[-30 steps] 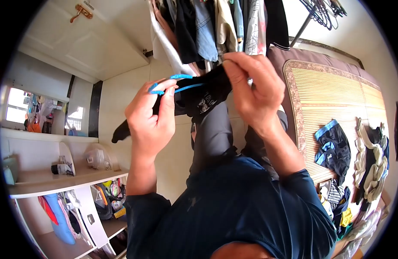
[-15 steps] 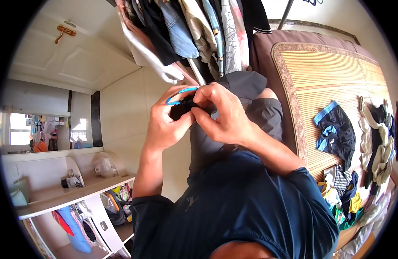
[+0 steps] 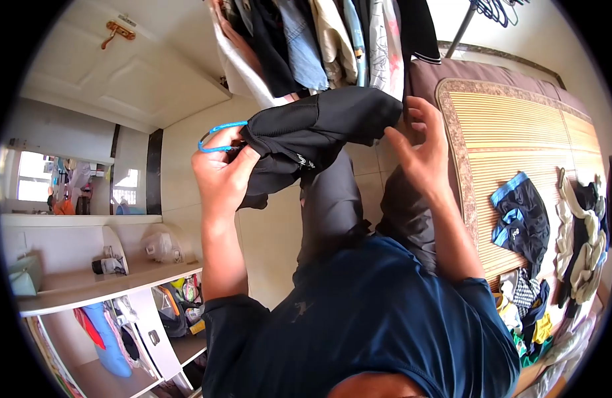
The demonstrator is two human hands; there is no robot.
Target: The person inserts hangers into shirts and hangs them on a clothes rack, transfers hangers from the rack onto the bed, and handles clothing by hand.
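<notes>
A black garment (image 3: 339,116) with a small white logo stretches sideways in front of me, above my knees. Its exact kind is not clear in its folds. My left hand (image 3: 220,176) is closed on the garment's left end, together with a blue hanger (image 3: 218,127) whose loop sticks out past the fingers. The rest of the hanger is hidden by the cloth. Beside the garment's right end, my right hand (image 3: 425,149) is open, thumb and fingers apart, with nothing visible in it.
Hanging clothes (image 3: 306,50) are just beyond the garment. At right, a bed with a woven mat (image 3: 518,132) bears black-and-blue shorts (image 3: 522,215) and piled clothing (image 3: 532,305). Shelves (image 3: 60,292) stand at lower left; a white door (image 3: 140,73) is at upper left.
My hands were close together, pinching the black garment near the blue hanger. Now the right hand has let go and moved right, the left slightly left, and the garment is spread between them.
</notes>
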